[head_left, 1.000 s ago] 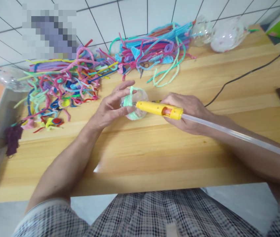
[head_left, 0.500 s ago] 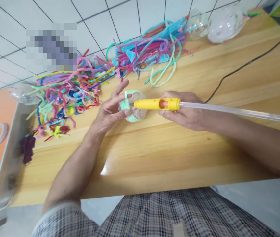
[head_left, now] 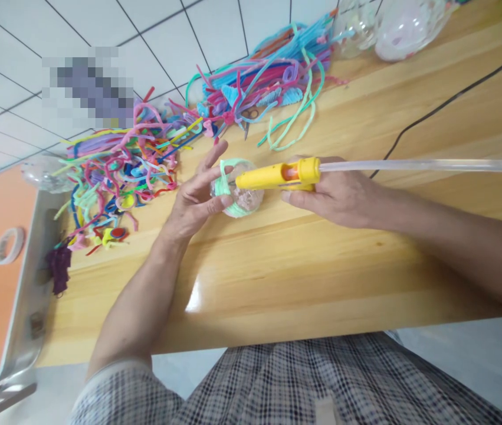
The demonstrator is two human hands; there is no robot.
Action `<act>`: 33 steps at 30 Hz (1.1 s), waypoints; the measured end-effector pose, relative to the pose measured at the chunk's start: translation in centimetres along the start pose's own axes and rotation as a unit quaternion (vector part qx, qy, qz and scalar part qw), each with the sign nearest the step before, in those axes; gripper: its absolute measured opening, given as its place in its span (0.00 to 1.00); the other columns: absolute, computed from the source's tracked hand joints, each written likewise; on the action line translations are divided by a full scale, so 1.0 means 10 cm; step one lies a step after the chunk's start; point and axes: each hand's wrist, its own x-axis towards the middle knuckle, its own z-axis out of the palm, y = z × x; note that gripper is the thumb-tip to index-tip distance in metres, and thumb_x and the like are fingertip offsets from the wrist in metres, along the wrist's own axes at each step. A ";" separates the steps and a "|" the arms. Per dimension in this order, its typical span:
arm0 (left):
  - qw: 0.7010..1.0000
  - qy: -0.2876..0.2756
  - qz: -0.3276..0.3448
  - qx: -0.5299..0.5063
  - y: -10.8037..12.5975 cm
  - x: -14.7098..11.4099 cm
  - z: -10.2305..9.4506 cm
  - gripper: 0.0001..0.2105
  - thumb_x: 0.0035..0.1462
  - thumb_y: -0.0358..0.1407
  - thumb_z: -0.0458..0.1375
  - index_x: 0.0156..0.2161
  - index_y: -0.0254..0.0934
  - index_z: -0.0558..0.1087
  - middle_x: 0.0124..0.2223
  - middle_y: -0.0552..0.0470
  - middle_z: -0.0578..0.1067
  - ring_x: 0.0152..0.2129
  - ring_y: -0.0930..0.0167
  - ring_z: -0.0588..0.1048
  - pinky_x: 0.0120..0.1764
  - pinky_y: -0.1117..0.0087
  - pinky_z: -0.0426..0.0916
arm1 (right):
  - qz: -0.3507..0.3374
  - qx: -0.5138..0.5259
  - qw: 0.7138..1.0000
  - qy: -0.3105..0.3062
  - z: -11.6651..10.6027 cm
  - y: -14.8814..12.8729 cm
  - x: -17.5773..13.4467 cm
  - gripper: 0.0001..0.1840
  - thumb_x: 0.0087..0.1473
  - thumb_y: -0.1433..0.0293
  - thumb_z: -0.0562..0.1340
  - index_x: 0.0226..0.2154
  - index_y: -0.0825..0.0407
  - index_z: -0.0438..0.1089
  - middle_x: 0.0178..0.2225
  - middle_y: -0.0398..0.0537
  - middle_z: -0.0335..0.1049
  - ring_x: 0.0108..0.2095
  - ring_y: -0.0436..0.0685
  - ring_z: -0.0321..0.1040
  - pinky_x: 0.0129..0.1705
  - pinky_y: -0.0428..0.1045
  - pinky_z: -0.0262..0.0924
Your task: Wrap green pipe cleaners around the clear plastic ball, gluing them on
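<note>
My left hand [head_left: 200, 198] is closed on a small clear ball [head_left: 251, 202], thumb and fingers at its left side. Mint-green pipe cleaner [head_left: 234, 209] wraps part of the ball, with one strand running up over its left side. My right hand [head_left: 337, 192] grips a yellow hot glue gun [head_left: 272, 176], its handle mostly hidden by the fingers. The gun's nozzle points left and lies at the green pipe cleaner; whether it touches cannot be made out. A long translucent glue stick [head_left: 427, 166] sticks out of the gun's back end toward the right.
Piles of coloured pipe cleaners [head_left: 118, 171] lie along the tiled wall, with scissors [head_left: 248, 121] among them. Clear balls [head_left: 410, 32] stand at the back right. A black cord [head_left: 440, 109] crosses the wooden table's right side. On an orange table at left lies a tape roll [head_left: 9, 245].
The glue gun has tilted, its back end rising and its nozzle shifting slightly left along the green strand. My left hand keeps its hold on the ball. The view has shifted a little.
</note>
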 end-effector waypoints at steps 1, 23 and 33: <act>1.000 0.000 0.002 0.002 0.00 0.00 0.00 0.28 0.58 0.47 0.80 0.63 0.62 0.82 0.83 0.56 0.62 0.84 0.51 0.53 0.81 0.41 0.58 | 0.000 0.001 1.000 0.001 0.00 -0.01 0.01 0.12 0.72 0.58 0.62 0.46 0.47 0.76 0.40 0.48 0.79 0.39 0.60 0.73 0.42 0.54 0.63; 1.000 -0.005 0.015 0.014 0.00 0.03 0.00 0.28 0.58 0.47 0.81 0.63 0.62 0.83 0.81 0.57 0.65 0.83 0.52 0.56 0.80 0.44 0.62 | -0.028 -0.017 0.999 -0.006 0.00 0.07 -0.03 0.15 0.74 0.54 0.60 0.44 0.45 0.76 0.38 0.47 0.78 0.39 0.62 0.73 0.44 0.55 0.66; 1.000 -0.001 0.006 0.016 0.00 0.03 0.01 0.28 0.57 0.48 0.81 0.63 0.62 0.83 0.81 0.57 0.66 0.84 0.50 0.52 0.82 0.37 0.55 | -0.012 -0.020 1.000 0.004 0.00 0.05 -0.04 0.13 0.73 0.56 0.62 0.45 0.46 0.76 0.38 0.47 0.78 0.39 0.61 0.74 0.44 0.55 0.65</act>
